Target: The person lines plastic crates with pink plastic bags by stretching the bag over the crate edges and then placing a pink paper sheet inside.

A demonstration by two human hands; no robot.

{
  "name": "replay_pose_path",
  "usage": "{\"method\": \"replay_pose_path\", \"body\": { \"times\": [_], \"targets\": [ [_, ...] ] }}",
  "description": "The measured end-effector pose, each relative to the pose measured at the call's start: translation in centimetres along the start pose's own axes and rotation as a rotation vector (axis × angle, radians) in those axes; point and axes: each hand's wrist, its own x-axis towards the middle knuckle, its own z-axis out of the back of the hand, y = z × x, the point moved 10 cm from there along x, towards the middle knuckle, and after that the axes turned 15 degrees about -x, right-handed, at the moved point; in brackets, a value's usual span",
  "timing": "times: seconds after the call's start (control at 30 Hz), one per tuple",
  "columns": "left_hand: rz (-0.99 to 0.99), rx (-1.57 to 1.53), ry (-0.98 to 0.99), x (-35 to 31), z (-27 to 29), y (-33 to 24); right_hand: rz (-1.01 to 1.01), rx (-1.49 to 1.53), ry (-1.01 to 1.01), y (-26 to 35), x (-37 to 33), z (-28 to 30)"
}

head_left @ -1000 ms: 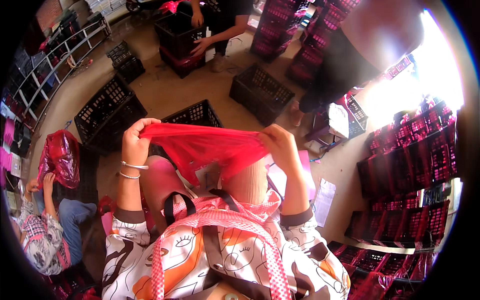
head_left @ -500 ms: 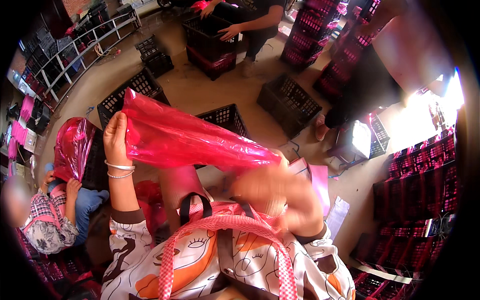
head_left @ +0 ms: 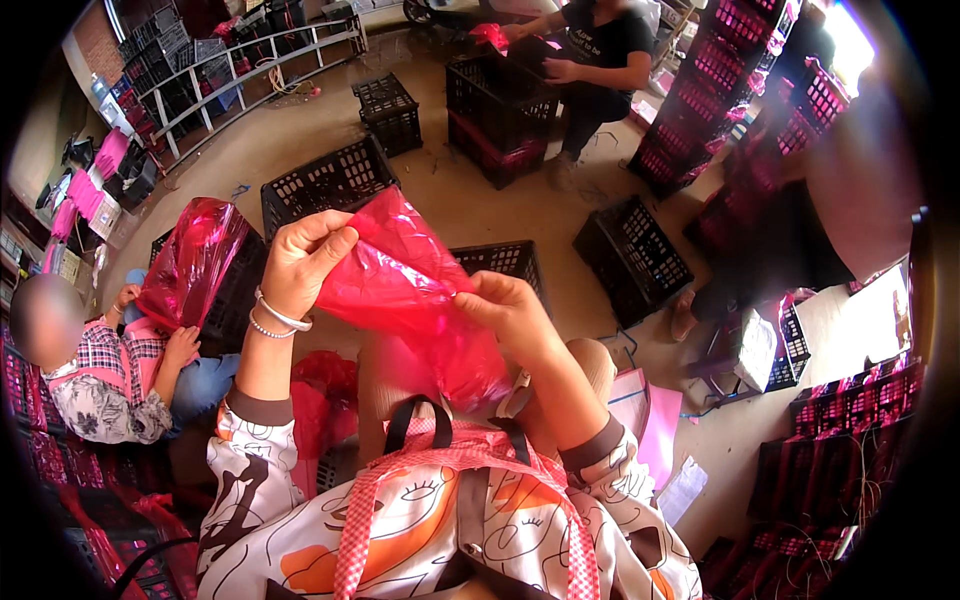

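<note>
In front of my chest I hold a shiny red plastic bag. My left hand, with bracelets at the wrist, pinches the bag's upper left edge between thumb and fingers. Lower and to the right, my right hand pinches the bag's other side. Between the hands the film is spread, and its lower part hangs slack toward my lap. Behind it stand black slatted crates, one beyond my left hand and another partly hidden by the bag and my right hand.
At left, a seated person pulls a red bag over a crate. Another person works at stacked crates at the back. A black crate stands right of centre. Red-wrapped crates line the right. More red film lies beside my left leg.
My right hand has gone from a blurred sweep to a steady pinch on the bag. The hands are closer together, and the bag, stretched long before, now sags. The whole view has swung left.
</note>
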Motion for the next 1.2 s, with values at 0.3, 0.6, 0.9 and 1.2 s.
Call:
{"method": "replay_pose_path", "body": {
  "times": [0.3, 0.6, 0.9, 1.2],
  "targets": [
    [-0.078, 0.148, -0.039, 1.2, -0.3, -0.7, 0.007, -0.159, -0.131, 2.2, -1.2, 4.4],
    [-0.119, 0.135, -0.011, 1.7, -0.1, -0.3, 0.115, -0.056, -0.082, 2.7, -1.3, 3.0],
    [-0.153, 0.565, -0.061, 0.9, -9.7, 0.3, 0.09, 0.086, -0.271, 1.5, -1.9, 6.3],
    [0.085, -0.229, -0.048, -0.7, -10.0, 12.8, 0.163, 0.088, -0.423, -3.6, -1.8, 7.4]
  ]
}}
